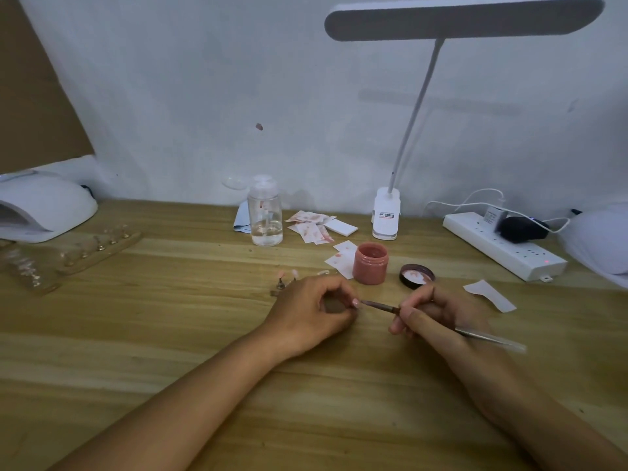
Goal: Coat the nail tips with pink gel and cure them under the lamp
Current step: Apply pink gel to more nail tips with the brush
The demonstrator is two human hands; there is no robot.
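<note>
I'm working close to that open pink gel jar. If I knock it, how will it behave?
The pink gel jar looks squat and wide-based, so it likely slides rather than tips. Its lid lies off beside it, so a hard knock could spill gel.

Open pink gel jar [370, 263] upright, lid [417, 276] just beside, brush [380, 305] tip at a nail tip [355, 303], curing lamp [44, 205] far left.

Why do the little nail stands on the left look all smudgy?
In the head view, the nail stands near the left edge look smeared, likely from the wide lens; the brush blurs at its rear end; the desk lamp casts a faint shadow on the wall.
</note>
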